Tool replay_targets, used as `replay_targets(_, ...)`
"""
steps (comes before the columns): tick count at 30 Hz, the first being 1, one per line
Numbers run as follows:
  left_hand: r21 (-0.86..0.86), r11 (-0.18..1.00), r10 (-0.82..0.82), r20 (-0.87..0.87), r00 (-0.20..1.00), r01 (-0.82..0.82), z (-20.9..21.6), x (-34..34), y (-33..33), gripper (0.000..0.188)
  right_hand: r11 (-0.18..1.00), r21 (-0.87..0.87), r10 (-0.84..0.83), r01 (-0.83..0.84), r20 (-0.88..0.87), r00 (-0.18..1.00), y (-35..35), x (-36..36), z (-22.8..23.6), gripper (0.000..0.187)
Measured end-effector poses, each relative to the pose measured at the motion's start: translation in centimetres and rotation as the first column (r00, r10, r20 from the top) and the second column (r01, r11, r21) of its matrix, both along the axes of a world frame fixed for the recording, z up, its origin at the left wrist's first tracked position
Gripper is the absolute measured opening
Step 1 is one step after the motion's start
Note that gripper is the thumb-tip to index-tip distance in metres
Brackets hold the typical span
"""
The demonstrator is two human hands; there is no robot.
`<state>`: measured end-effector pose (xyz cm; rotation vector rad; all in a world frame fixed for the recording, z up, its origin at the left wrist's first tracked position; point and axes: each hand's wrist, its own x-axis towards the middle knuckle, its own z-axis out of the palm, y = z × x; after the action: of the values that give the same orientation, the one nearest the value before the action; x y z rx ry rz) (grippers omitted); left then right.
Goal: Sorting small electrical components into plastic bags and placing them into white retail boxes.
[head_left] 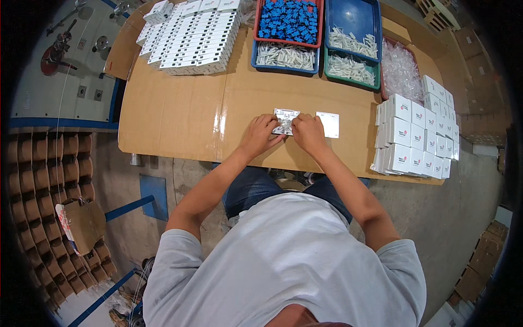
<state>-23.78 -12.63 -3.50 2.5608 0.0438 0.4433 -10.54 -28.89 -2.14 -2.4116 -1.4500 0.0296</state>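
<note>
Both hands, left hand (260, 134) and right hand (306, 132), pinch the small plate (285, 121) between them.

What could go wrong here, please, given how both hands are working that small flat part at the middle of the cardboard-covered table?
1. Both the left hand and right hand pinch the small grey plate; a slip might bend or drop it.
2. The white square plate lies right beside the right hand and could be knocked aside.
3. The stack of white boxes sits at the table's near-right edge; an elbow might topple some.
</note>
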Motion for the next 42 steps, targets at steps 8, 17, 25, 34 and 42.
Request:
replay_targets(8, -0.077, 0.996, -0.05, -0.048, 0.998, 0.046, 0.5, 0.6, 1.2, 0.049, 0.995, 0.097, 0.024, -0.017, -0.069, 0.997, -0.5, -0.1, -0.4, 0.01)
replay_targets(17, -0.121, 0.991, 0.041, -0.066, 0.997, -0.048, 0.5, 0.9, 1.1, 0.104, 0.99, 0.125, 0.006, 0.069, -0.517, 0.856, 0.4, 2.0, 1.0, 0.007)
replay_targets(25, 0.011, 0.993, 0.117, -0.168, 0.979, -0.117, 0.1, 0.8, 1.1, 0.117, 0.912, 0.37, -0.005, 0.178, -0.423, 0.906, 7.1, 13.5, 4.0, 0.009)
replay_targets(34, -0.033, 0.988, 0.139, -0.192, 0.972, -0.148, 0.7, 1.3, 1.2, 0.103, 0.904, 0.362, -0.36, 0.229, 0.352, 0.864, 20.3, 32.9, 8.6, 0.016)
replay_targets(42, -0.012, 0.988, 0.148, -0.178, 0.973, -0.153, 0.5, 1.6, 1.4, 0.101, 0.933, 0.121, -0.353, 0.339, 0.502, 0.79, 22.8, 36.6, 7.1, 0.02)
